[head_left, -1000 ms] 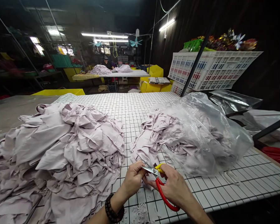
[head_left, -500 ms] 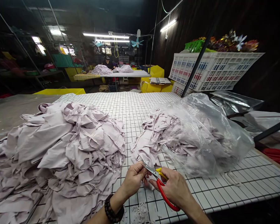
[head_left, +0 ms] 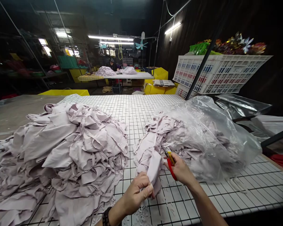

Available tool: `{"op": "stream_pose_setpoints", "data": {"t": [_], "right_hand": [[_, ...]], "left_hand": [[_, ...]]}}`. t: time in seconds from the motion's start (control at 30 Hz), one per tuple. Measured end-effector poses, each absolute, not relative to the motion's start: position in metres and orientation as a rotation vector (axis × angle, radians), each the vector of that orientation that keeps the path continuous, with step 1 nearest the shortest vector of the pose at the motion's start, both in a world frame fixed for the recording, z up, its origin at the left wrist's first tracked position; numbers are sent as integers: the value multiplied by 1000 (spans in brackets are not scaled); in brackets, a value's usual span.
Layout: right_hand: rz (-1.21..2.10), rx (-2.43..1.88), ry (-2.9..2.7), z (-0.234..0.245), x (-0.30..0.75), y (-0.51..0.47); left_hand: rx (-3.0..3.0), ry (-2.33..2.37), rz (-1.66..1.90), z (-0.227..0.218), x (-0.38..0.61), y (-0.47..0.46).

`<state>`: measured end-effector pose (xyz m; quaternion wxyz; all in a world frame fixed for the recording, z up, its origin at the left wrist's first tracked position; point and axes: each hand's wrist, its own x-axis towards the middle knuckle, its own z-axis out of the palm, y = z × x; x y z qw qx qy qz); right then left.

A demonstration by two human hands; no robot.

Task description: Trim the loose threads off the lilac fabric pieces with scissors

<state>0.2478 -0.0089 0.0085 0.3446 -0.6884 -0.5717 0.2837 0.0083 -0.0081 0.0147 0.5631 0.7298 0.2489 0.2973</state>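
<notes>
My left hand (head_left: 141, 190), with a dark beaded bracelet at the wrist, pinches a pale lilac fabric piece (head_left: 155, 166) that stretches up toward the right pile. In my right hand (head_left: 180, 169) is a pair of scissors (head_left: 171, 171) with red and yellow handles. Their blades point up and left, beside the fabric pile (head_left: 165, 125) partly under clear plastic. Small fabric snippets (head_left: 142, 215) lie on the table below my left hand. A large heap of the same lilac fabric (head_left: 84, 147) covers the left side.
The table (head_left: 132, 110) has a white top with a black grid. A clear plastic bag (head_left: 226, 147) drapes over the right pile. White crates (head_left: 216, 73) stand behind a dark post at right. A person (head_left: 112, 64) sits at a far table.
My right hand and the scissors have moved up and right, away from my left hand. My left hand has come slightly nearer and now holds a longer fabric piece stretched out.
</notes>
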Motion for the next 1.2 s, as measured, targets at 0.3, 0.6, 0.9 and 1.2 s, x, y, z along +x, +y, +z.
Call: {"op": "stream_pose_setpoints", "data": {"t": [0.3, 0.6, 0.9, 1.2], "right_hand": [[728, -1577, -1664, -9, 246, 66], [1095, -1328, -1772, -15, 217, 95], [1222, -1184, -1528, 8, 238, 58], [1434, -1291, -1433, -46, 194, 76]], "left_hand": [[1497, 635, 833, 10, -17, -2], [1595, 664, 915, 38, -45, 39], [2088, 755, 768, 123, -23, 149], [2390, 1204, 424, 96, 25, 197]]}}
